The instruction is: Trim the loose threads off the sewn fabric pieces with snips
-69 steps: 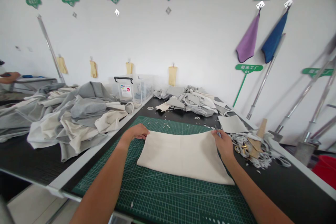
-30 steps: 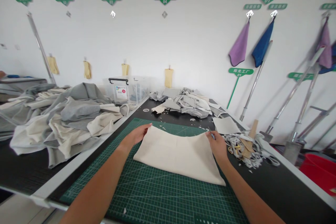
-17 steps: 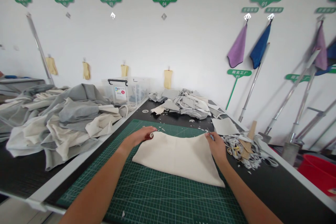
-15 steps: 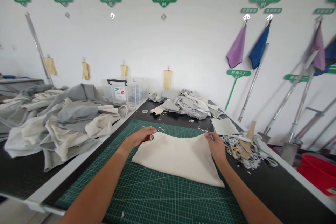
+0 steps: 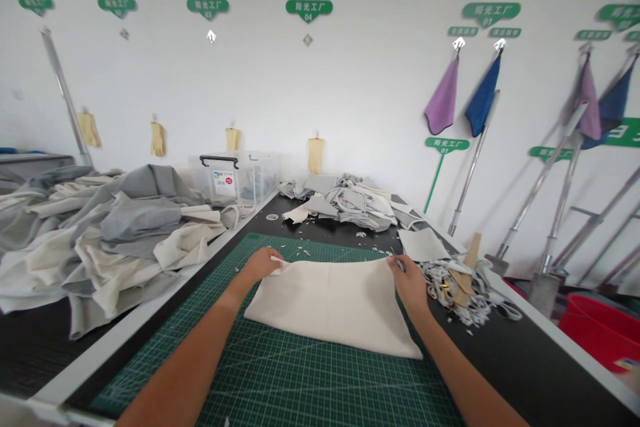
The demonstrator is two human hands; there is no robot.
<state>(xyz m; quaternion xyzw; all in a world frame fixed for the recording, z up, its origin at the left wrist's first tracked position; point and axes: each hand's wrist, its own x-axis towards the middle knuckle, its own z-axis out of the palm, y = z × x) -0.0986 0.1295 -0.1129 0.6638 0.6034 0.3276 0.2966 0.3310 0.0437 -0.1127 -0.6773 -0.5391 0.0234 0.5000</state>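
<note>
A folded cream cloth (image 5: 330,303) lies flat on the green cutting mat (image 5: 280,380). My left hand (image 5: 261,263) pinches the cloth's far left corner, fingers closed on it. My right hand (image 5: 409,280) rests on the far right corner, fingers curled on the cloth's edge, and a thin bluish tool pokes out between its fingers.
A big heap of grey and cream fabric (image 5: 110,233) lies on the left table. A clear plastic box (image 5: 235,177) and a pile of cut cloth (image 5: 350,203) stand at the back. Scraps and scissors (image 5: 460,283) lie right of my hand. A red tub (image 5: 597,330) sits at far right.
My left hand shifted from lying on the corner to pinching it, and the far edge of the cloth now lies straighter. The view drifted slightly right and down.
</note>
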